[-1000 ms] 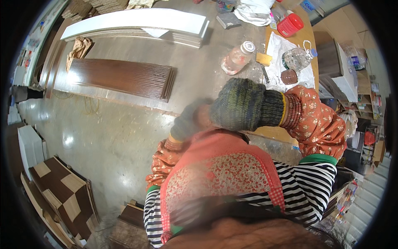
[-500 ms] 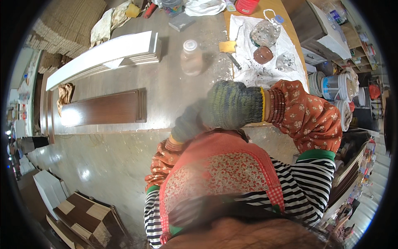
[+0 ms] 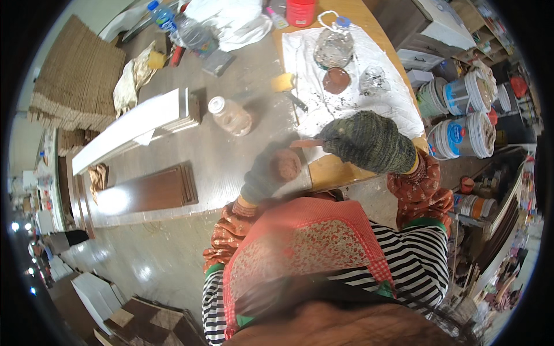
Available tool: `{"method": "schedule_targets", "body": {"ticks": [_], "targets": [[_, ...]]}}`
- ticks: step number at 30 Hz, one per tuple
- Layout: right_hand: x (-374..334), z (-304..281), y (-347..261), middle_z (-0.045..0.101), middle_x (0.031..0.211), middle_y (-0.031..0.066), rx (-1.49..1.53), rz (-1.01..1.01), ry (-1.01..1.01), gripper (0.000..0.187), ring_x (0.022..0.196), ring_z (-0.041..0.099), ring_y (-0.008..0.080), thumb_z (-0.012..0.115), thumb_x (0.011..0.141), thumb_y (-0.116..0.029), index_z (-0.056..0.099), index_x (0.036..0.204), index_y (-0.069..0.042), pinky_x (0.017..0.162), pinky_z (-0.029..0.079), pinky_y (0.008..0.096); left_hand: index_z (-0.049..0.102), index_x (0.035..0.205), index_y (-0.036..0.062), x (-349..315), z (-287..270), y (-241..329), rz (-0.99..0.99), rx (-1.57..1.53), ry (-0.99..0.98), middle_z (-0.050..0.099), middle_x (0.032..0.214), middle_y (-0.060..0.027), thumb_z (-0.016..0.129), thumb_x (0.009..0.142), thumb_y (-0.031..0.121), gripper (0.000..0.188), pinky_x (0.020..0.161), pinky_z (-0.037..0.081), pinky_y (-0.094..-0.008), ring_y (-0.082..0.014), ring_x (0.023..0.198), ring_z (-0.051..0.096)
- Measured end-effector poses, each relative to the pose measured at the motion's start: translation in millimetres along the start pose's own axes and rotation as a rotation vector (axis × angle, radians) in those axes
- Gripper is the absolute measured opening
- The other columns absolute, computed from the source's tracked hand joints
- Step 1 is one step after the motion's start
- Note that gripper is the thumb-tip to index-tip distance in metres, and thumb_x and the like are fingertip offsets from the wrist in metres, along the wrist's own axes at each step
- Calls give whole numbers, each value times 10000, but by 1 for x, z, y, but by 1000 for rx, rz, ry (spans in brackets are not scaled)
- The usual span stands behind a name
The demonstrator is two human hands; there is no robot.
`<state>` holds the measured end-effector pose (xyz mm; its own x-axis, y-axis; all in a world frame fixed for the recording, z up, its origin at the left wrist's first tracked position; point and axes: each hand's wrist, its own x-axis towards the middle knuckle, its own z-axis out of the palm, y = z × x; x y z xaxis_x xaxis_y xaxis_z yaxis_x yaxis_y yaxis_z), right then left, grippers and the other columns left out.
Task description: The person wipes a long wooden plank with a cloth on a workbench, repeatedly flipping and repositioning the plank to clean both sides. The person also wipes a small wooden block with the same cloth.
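Your gloved left hand [image 3: 262,179] cups brown lump [image 3: 285,164]; right hand [image 3: 369,141] grips scraper [image 3: 306,143] touching it. Jar [image 3: 231,115], white sheet [image 3: 346,98] nearby.

Gloved left hand [image 3: 262,179] cupping brown lump [image 3: 285,164], gloved right hand [image 3: 366,141] on stick [image 3: 306,143]

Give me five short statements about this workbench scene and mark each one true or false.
1. Both hands wear knitted gloves. True: left hand, right hand.
2. The left hand holds a round brown lump. True.
3. The right hand's grip is empty. False: it holds a thin reddish-brown stick tool.
4. The clear plastic bottle with the white cap stands upright. False: it lies on its side.
5. The white cloth with grey stains covers part of the wooden table. True.
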<state>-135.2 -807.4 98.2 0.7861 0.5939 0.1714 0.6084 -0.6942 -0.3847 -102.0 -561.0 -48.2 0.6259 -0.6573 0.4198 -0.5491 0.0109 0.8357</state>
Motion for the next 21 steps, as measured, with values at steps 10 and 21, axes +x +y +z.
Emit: {"method": "schedule_targets", "body": {"ticks": [10, 21], "targets": [[-61, 35, 93, 633, 861, 69, 458, 787, 466, 272, 759, 629, 191, 627, 833, -192, 613, 1086, -95, 683, 510, 313, 544, 1120, 44, 70, 34, -15, -331, -153, 94, 606, 1037, -68, 703, 721, 56, 430, 834, 487, -304, -171, 948, 593], [-8, 53, 161, 666, 879, 163, -49, 929, 220, 227, 837, 652, 357, 550, 859, -247, 652, 925, -55, 755, 508, 456, 567, 1048, 32, 137, 32, -42, -132, 368, -20, 582, 958, -122, 522, 904, 149, 191, 893, 488, -390, -275, 869, 585]]}}
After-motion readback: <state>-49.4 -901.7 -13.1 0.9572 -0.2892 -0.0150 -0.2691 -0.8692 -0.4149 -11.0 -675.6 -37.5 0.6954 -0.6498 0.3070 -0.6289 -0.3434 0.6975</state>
